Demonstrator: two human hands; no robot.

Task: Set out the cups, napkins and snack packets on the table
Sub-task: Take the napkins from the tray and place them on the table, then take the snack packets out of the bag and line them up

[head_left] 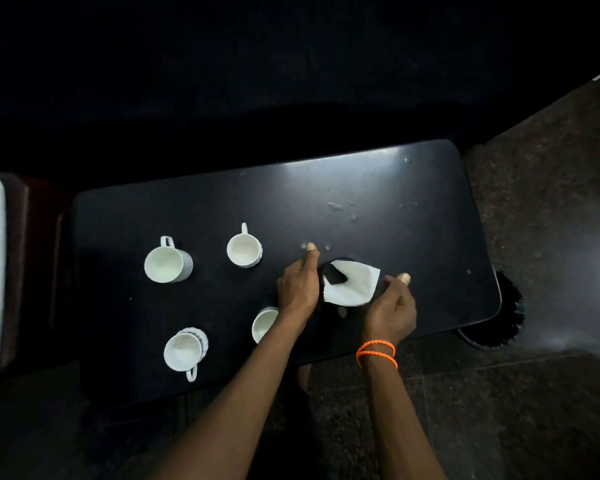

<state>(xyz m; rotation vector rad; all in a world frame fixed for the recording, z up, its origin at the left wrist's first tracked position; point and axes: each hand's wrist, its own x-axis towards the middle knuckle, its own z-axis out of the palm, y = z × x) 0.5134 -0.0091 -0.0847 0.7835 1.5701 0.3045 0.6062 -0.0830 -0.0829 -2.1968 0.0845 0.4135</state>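
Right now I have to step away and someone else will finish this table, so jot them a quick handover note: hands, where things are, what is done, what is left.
Left hand and right hand: both hold the white napkin over a dark holder, which is hard to make out, on the black table.
Four white cups are out on the table's left half: far left, far middle, near left, near middle, the last partly hidden by the left forearm.
Done: cups.
Left: set the napkins. No snack packets in view.
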